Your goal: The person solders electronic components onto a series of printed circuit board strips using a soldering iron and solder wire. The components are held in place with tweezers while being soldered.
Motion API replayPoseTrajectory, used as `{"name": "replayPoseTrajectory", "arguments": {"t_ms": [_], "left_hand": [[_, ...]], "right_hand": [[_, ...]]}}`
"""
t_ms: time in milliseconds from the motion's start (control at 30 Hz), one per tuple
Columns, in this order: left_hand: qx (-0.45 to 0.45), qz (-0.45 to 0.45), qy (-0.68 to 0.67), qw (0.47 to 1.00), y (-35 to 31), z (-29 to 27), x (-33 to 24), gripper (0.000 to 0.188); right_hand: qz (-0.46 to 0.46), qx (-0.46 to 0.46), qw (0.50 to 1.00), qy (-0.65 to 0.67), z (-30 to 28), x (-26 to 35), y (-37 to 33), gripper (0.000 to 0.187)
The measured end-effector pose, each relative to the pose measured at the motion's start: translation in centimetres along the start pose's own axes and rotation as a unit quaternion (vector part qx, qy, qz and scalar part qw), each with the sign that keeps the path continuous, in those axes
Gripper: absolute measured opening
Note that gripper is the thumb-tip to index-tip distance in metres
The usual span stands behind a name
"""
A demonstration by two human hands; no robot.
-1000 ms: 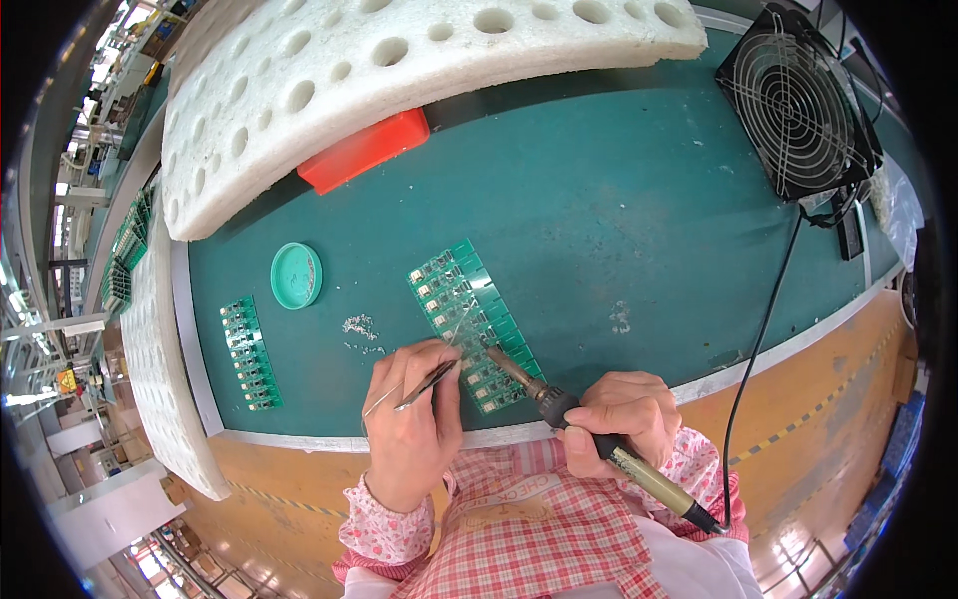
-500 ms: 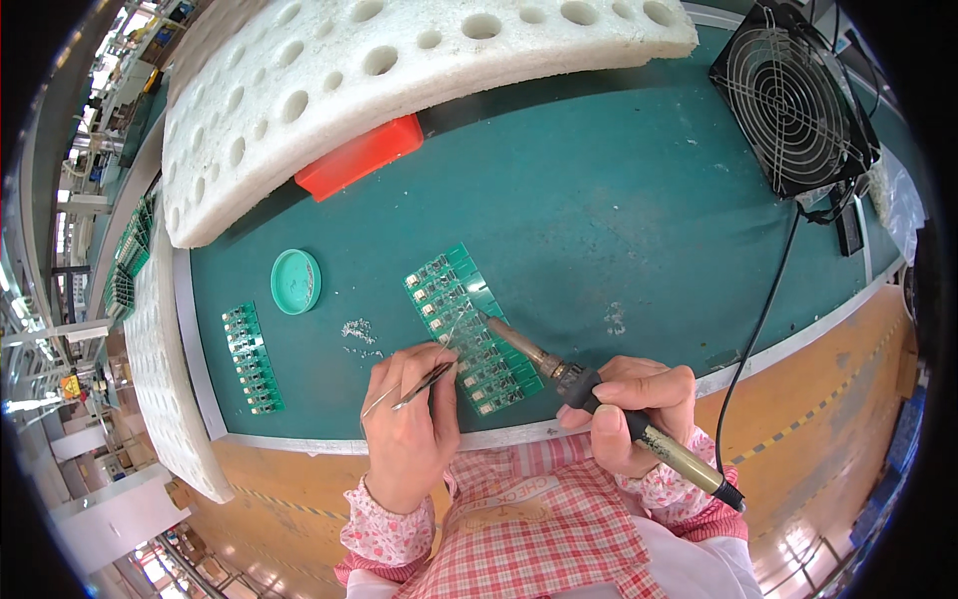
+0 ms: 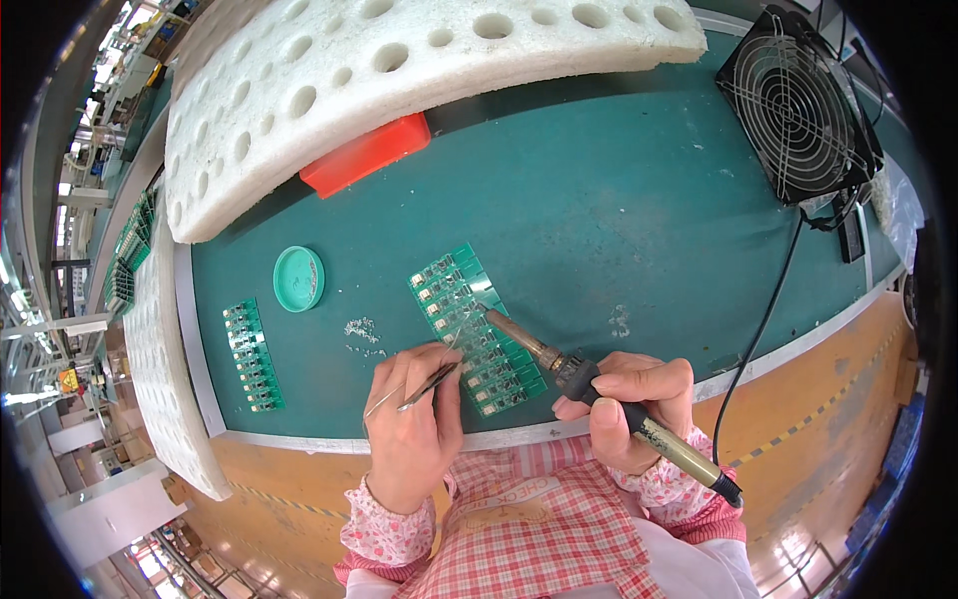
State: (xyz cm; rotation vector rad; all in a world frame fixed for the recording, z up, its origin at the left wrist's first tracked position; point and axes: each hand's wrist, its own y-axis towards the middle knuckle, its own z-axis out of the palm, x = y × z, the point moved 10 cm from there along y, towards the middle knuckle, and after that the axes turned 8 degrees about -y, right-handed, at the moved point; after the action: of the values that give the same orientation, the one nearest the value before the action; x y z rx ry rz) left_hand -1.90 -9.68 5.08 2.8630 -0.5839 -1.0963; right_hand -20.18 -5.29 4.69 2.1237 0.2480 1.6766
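Note:
My right hand (image 3: 649, 404) is closed round the dark grip of a soldering iron (image 3: 639, 424). The iron's tip rests at or just above the middle of a green circuit board panel (image 3: 477, 344), made of several small boards in a row. My left hand (image 3: 411, 419) lies against the panel's left side, its fingers pinched on metal tweezers (image 3: 429, 384). The tweezers' points face the board; their exact contact is too small to tell. A second, smaller board panel (image 3: 251, 354) lies to the left.
Small pale bits (image 3: 361, 331) and a round green lid (image 3: 298, 279) lie left of the panel. Farther back are a red bin (image 3: 367, 158) and a white foam block with holes (image 3: 419, 75). A black fan (image 3: 796, 110) stands far right; a cable (image 3: 760, 349) runs near it.
The view has shifted slightly. Both hands keep their holds, and the iron's tip stays over nearly the same part of the panel.

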Motion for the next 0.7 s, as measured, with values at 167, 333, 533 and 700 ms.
{"name": "replayPoseTrajectory", "arguments": {"t_ms": [167,333,533,700], "left_hand": [[0.004,-0.004,-0.001,1.000,0.0,0.1,0.1,0.025],[0.001,-0.002,0.001,1.000,0.0,0.0,0.1,0.026],[-0.004,0.009,0.000,1.000,0.0,0.1,0.1,0.026],[-0.006,0.011,-0.005,1.000,0.1,0.0,-0.1,0.025]], "right_hand": [[-0.026,-0.108,0.993,0.041,-1.0,-0.5,-0.9,0.027],[-0.018,-0.058,0.998,0.024,-0.6,0.0,-0.8,0.030],[-0.051,0.049,0.997,-0.042,0.9,1.5,-0.9,0.025],[-0.028,0.052,0.998,-0.037,1.5,1.0,-1.0,0.030]]}}
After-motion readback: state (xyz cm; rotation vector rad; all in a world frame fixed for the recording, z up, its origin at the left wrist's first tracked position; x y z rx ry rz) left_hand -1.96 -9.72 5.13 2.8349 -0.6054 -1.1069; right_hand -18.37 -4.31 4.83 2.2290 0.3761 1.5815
